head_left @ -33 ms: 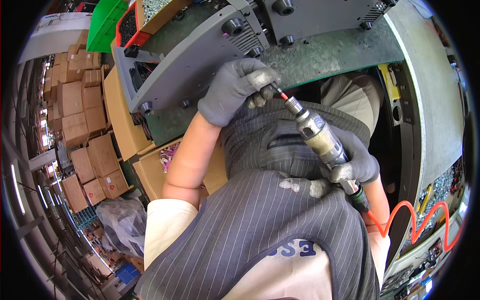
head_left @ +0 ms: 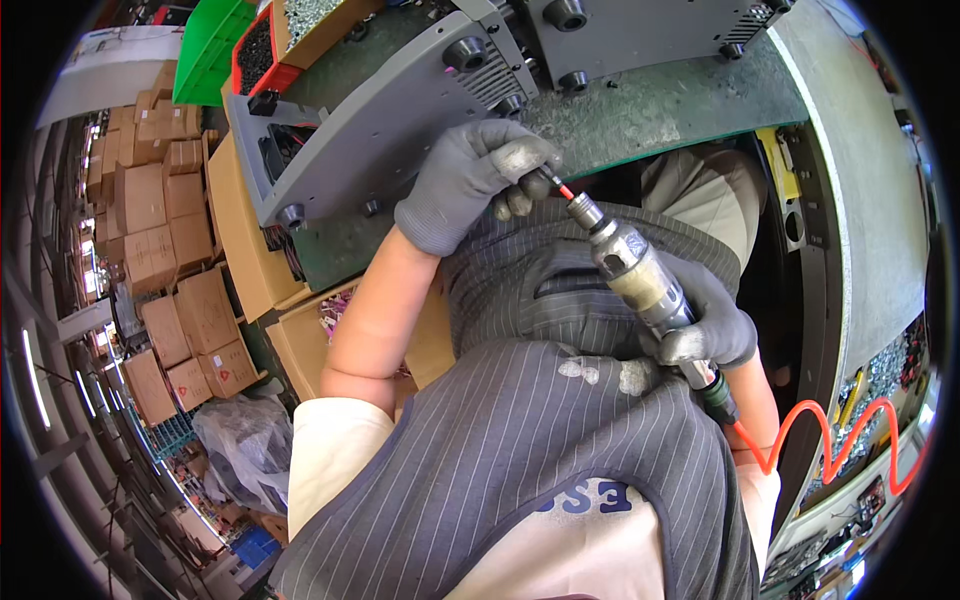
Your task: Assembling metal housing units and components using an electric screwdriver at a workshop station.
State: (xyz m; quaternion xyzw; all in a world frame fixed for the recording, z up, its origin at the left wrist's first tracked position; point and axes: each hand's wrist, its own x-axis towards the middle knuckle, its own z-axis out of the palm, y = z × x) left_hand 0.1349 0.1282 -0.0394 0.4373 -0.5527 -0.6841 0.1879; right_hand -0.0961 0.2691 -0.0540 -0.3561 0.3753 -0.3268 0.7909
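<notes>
My right hand, in a grey glove, is wrapped round a metal pneumatic screwdriver held slantwise before my body. Its thin bit with a red band points up and left to my left hand. That hand, gloved too, is closed, with thumb and fingers pinched at the bit's tip. A small dark piece shows between the fingers, too hidden to name. Just beyond the left hand stands a grey metal housing with black rubber feet and vent slots.
A second grey housing lies on the green bench mat. Back left are a red bin of black parts and a green bin. An orange coiled air hose trails right. Cartons are stacked left.
The screwdriver has shifted very slightly up and to the left. Both hands keep their grips.
</notes>
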